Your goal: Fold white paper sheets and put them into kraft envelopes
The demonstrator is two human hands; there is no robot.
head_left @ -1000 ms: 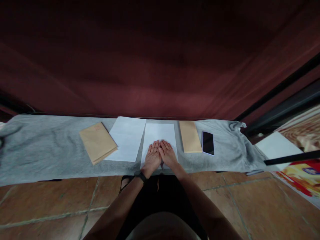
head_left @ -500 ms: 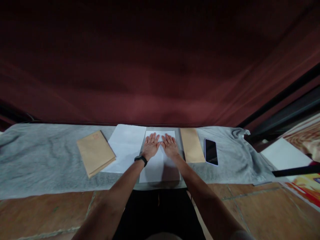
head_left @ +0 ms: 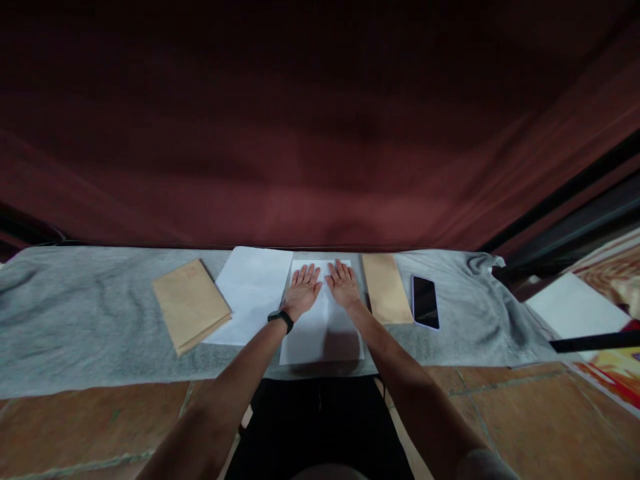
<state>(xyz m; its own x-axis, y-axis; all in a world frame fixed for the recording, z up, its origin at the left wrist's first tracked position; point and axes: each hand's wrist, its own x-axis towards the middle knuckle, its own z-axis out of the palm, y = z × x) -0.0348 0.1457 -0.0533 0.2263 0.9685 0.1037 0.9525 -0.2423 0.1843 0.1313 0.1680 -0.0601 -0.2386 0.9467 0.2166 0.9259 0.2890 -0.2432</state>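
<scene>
A white sheet of paper (head_left: pixel 310 343) lies straight in front of me, with a faint crease down its middle. Flat on its upper left part rests my left hand (head_left: pixel 303 291), fingers spread, a dark band on the wrist. My right hand (head_left: pixel 343 285) is laid open on the upper right part of the same sheet. Neither hand grips anything. Left of the sheet are more white paper (head_left: pixel 253 287) and a stack of brown envelopes (head_left: pixel 190 301) that overlaps its edge. A single brown envelope (head_left: pixel 386 290) lies just right of my right hand.
A phone (head_left: pixel 425 303) with a dark screen lies right of the single envelope. Grey cloth (head_left: pixel 90 313) covers the long narrow surface. A dark red hanging (head_left: pixel 320 200) rises behind it. At the far right are a black bar (head_left: pixel 595 343) and a white panel (head_left: pixel 575 308).
My right hand has slid slightly up and outward to the right, widening the gap between the hands. My left hand stays nearly in place on the sheet.
</scene>
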